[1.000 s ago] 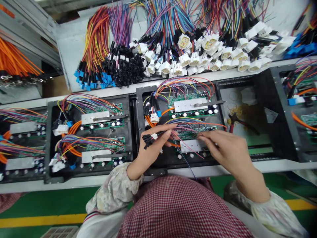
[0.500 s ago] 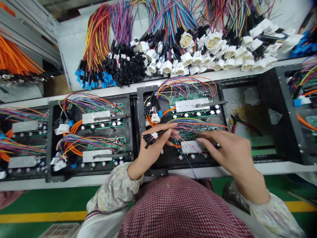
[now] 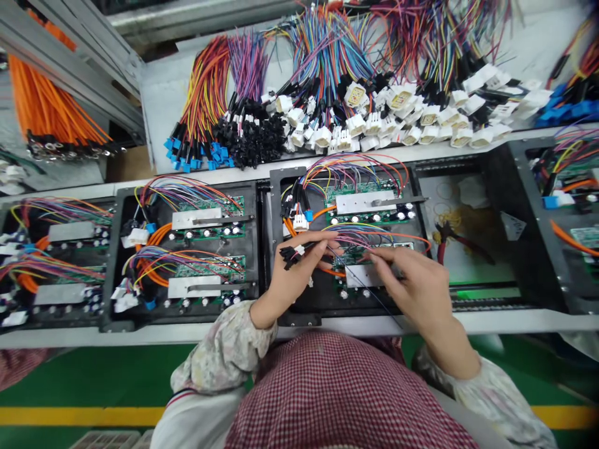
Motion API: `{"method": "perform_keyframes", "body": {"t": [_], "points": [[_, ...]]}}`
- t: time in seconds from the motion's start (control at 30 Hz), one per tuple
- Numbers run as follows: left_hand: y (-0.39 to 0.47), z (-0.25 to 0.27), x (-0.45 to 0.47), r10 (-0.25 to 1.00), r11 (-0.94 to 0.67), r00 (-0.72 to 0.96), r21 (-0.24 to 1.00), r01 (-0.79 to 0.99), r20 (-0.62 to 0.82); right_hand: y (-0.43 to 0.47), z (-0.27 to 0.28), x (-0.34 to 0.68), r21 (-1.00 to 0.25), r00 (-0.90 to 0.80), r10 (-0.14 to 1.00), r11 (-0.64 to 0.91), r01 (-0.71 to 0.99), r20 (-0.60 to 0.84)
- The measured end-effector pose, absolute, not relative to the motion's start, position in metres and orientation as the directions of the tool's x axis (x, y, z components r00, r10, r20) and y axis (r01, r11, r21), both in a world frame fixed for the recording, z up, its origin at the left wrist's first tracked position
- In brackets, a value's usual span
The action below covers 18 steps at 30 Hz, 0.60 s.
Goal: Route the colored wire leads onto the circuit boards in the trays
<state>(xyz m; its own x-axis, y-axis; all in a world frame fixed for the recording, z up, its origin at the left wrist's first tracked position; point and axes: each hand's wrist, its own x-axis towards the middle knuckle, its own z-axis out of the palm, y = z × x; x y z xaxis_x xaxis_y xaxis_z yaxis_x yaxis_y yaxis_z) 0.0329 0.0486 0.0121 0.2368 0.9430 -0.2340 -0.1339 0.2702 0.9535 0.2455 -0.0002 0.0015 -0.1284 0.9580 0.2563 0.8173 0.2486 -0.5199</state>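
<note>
My left hand (image 3: 292,274) is closed around a wire harness; its black and white connectors (image 3: 291,254) stick out over the back of the hand. From its fingertips the thin pink and dark blue wires (image 3: 356,272) spread to the right. My right hand (image 3: 414,280) pinches thin wires just above the near circuit board (image 3: 350,255), thumb and forefinger together. Under the hands lies that board's silver heat sink (image 3: 362,276), partly covered by fingers. Farther back in the same black tray (image 3: 276,293) sits a second wired circuit board (image 3: 365,202).
Red-handled cutters (image 3: 461,243) and yellow rubber bands (image 3: 449,218) lie right of the boards. Behind, a shelf (image 3: 163,100) carries bundled wires with white connectors (image 3: 355,125), black ones and blue ones (image 3: 196,156). Another tray (image 3: 112,312) with two wired boards stands to the left.
My right hand has shifted left toward my left hand, now pinching wires close to it. The loose dark wire has swung to the right. The whole view has tilted and shifted slightly.
</note>
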Motion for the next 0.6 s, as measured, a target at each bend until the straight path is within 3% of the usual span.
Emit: {"method": "perform_keyframes", "body": {"t": [0.6], "points": [[0.049, 0.012, 0.034, 0.944, 0.266, 0.247, 0.95, -0.166, -0.221, 0.005, -0.01, 0.24, -0.388, -0.213, 0.954, 0.282, 0.877, 0.213]]}}
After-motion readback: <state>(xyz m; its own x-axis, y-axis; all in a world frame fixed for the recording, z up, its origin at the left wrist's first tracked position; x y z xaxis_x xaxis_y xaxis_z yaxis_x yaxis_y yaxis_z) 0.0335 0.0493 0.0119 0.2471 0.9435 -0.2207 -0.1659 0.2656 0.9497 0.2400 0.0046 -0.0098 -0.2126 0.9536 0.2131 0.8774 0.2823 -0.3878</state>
